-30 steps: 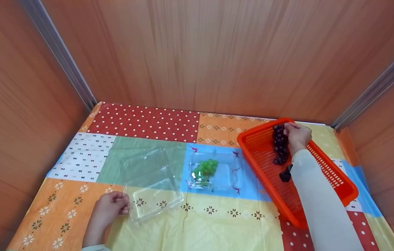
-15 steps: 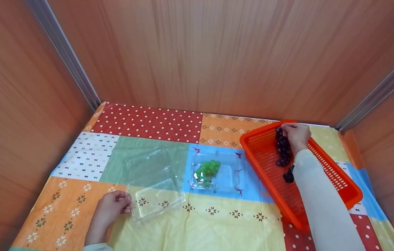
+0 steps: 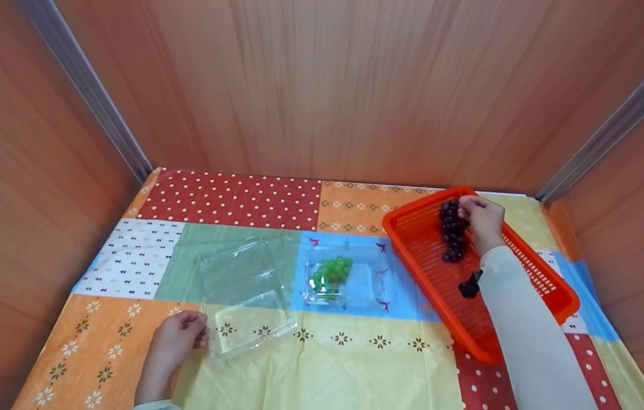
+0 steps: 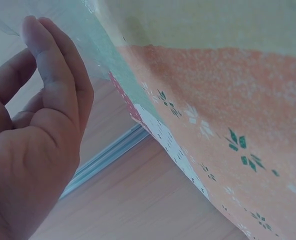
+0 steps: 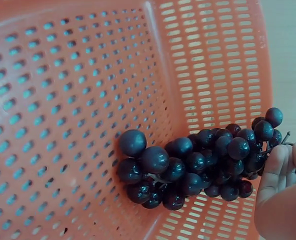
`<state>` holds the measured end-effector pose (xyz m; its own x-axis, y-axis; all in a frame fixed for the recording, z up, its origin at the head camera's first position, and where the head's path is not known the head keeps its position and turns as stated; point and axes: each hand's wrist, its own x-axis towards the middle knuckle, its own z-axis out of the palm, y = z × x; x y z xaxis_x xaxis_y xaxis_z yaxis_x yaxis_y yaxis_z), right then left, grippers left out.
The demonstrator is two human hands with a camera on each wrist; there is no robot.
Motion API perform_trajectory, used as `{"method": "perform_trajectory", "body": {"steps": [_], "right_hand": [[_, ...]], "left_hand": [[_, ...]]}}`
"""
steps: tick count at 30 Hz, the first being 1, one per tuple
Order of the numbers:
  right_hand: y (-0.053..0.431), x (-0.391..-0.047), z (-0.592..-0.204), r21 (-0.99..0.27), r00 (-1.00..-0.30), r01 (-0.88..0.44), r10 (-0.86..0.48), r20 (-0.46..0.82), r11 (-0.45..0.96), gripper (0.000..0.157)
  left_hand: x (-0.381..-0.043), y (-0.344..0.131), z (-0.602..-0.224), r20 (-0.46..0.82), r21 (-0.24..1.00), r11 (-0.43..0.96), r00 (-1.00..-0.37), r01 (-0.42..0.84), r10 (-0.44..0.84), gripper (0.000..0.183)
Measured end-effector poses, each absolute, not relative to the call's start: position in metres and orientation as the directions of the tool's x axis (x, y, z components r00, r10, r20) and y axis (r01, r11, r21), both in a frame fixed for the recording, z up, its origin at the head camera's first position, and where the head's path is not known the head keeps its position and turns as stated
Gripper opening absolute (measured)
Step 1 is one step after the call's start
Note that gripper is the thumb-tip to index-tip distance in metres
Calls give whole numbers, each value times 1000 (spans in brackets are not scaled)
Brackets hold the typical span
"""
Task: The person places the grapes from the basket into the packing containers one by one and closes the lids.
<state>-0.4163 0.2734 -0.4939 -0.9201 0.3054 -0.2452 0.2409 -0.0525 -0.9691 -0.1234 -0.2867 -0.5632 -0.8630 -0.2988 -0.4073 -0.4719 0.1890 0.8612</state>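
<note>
My right hand (image 3: pixel 484 221) pinches the stem end of a bunch of dark purple grapes (image 3: pixel 454 230) at the far end of an orange perforated basket (image 3: pixel 413 250). In the right wrist view the bunch (image 5: pixel 203 162) hangs along the basket's slotted wall, and the fingertips are at its stem. My left hand (image 3: pixel 175 344) has bent fingers and thumb at the left edge of a clear plastic container (image 3: pixel 249 299). The left wrist view shows the fingertips overlapping the plastic (image 4: pixel 80 35). Right of it, a bunch of green grapes (image 3: pixel 333 272) lies in another clear plastic box (image 3: pixel 368 285).
A patchwork cloth (image 3: pixel 322 376) covers the table. Wood-grain panels (image 3: pixel 310 91) stand at the back and both sides, joined by metal corner strips. The basket reaches near the back panel, and the right forearm (image 3: pixel 521 324) crosses over it.
The view shifts slightly with the head. Both hands, the dark grapes and the plastic containers keep nearly the same places.
</note>
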Motion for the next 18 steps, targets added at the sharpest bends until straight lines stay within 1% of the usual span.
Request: {"method": "perform_trajectory", "body": {"steps": [2,5,9,11,18], "right_hand": [[272,-413,-488,-967,-923,240,290,-255,-86,39],[269,-408,-477,-965,-930,220,269,-251,-139,37],[265,-401,-463,-964,-945,170,245,-218,-203,25],[262,-396,-458,-958,-951,144,233,-204,-247,22],[250,-377,-443,-938,-969,67,202,-143,-341,27]], "left_hand": [[-122,-288,-563,-409,862,184,-862,-473,-300,26],[-122,-287,-563,-419,856,187,-858,-482,-297,26],[-122,-285,-564,-421,857,185,-861,-481,-286,24],[-122,-285,-564,-419,860,180,-862,-478,-284,22],[-124,-282,-564,-397,866,200,-873,-459,-284,24]]}}
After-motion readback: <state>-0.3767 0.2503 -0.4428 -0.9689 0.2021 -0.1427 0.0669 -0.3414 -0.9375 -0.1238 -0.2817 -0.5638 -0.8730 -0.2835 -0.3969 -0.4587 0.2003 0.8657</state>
